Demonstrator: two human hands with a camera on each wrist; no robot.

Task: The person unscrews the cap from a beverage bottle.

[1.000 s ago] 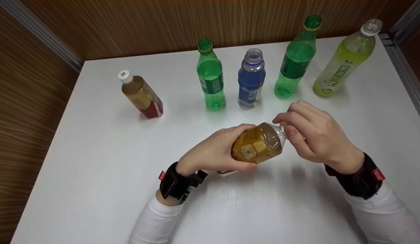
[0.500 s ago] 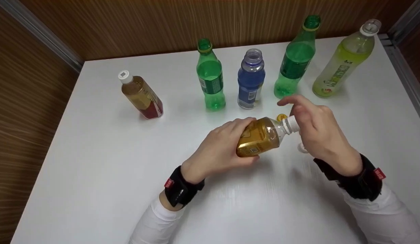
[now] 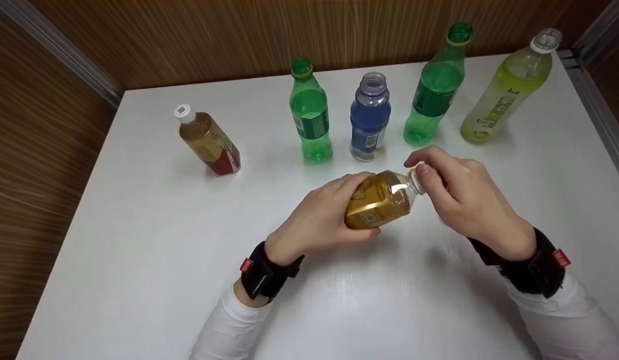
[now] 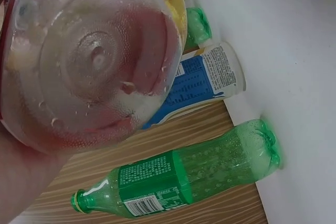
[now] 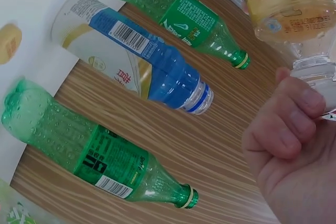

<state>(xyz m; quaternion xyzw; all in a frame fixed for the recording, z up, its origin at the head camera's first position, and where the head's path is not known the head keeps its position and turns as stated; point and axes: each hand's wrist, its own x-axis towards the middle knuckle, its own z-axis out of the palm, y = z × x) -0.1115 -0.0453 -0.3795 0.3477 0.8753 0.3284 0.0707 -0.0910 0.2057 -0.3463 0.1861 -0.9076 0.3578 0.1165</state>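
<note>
My left hand (image 3: 324, 212) grips a gold-labelled drink bottle (image 3: 377, 202) around its body, holding it tilted above the table with the neck to the right. In the left wrist view the clear base of the bottle (image 4: 97, 59) fills the upper left. At the neck, my right hand (image 3: 469, 195) pinches the white cap (image 5: 321, 86) between thumb and curled fingers. The cap is largely covered by the fingers in the head view. Just beyond the neck lies a loose yellow cap (image 5: 9, 43) on the table.
Along the back stand two uncapped green bottles (image 3: 309, 120) (image 3: 434, 95), an uncapped blue bottle (image 3: 370, 122) and an uncapped yellow-green bottle (image 3: 509, 95). A white-capped bottle (image 3: 209, 142) stands at left on the white table (image 3: 139, 260). A wood-grain wall (image 3: 214, 40) rises behind.
The bottle has moved slightly up and become less steeply pointed at the camera. My right hand released its spread around the white cap and now pinches it again, hiding a pale cap on the table.
</note>
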